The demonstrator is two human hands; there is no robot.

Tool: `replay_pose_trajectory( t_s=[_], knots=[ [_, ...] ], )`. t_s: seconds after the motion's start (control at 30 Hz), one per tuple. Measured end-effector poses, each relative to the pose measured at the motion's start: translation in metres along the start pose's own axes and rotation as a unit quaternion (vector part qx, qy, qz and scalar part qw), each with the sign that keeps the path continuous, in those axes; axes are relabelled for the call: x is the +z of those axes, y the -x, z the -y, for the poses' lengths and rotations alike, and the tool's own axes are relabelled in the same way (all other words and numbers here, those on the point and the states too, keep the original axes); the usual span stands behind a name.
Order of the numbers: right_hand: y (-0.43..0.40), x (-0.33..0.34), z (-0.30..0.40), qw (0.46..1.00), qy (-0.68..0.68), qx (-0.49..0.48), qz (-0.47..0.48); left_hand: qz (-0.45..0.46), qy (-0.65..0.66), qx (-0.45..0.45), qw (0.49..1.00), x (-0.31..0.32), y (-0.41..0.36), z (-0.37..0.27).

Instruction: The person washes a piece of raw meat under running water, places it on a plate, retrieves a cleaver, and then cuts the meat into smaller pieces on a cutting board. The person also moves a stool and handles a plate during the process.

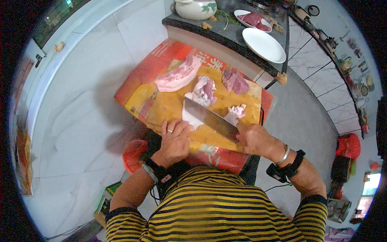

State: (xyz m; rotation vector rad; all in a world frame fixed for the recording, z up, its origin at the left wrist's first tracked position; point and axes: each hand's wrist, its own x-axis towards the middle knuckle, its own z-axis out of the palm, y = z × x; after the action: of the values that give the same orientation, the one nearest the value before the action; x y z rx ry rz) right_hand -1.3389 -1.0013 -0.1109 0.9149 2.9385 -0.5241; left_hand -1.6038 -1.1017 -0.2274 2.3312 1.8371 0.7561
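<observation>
My right hand (255, 139) grips a Chinese cleaver (208, 116) by its handle. The blade lies slantwise across a piece of pale pork fat (191, 116) on a wooden cutting board (169, 106). My left hand (175, 142), with a ring on one finger, presses its fingertips on the near end of that fat. Just beyond the blade is a lump of fatty pork (204, 90). A pork belly slab (180, 75) lies at the far left of the board and a lean meat chunk (235, 82) at the far right. Fatty trimmings (236, 113) sit right of the blade.
Red printed cardboard (142, 71) with writing spreads under the board. Behind it, a dark counter (223, 34) holds a white oval plate (263, 45), a plate of red meat (254, 21), ginger (206, 26) and a lidded pot (196, 9). A red plastic container (133, 155) stands at lower left.
</observation>
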Motion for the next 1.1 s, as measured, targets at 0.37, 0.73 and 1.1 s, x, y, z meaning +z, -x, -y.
replay_pose_trajectory(
  t_s=[0.37, 0.73, 1.1],
  knots=[
    [0.002, -0.007, 0.003, 0.988, 0.034, -0.135, -0.068, -0.035, 0.030, -0.010, 0.999, 0.001, 0.002, -0.004],
    [0.005, -0.004, -0.005, 0.995, 0.044, -0.085, -0.003, -0.020, 0.033, -0.029, 0.999, -0.001, 0.000, -0.008],
    [0.001, -0.016, 0.006, 0.991, 0.092, -0.096, -0.029, -0.027, 0.033, -0.032, 0.999, -0.001, 0.002, -0.009]
  ],
)
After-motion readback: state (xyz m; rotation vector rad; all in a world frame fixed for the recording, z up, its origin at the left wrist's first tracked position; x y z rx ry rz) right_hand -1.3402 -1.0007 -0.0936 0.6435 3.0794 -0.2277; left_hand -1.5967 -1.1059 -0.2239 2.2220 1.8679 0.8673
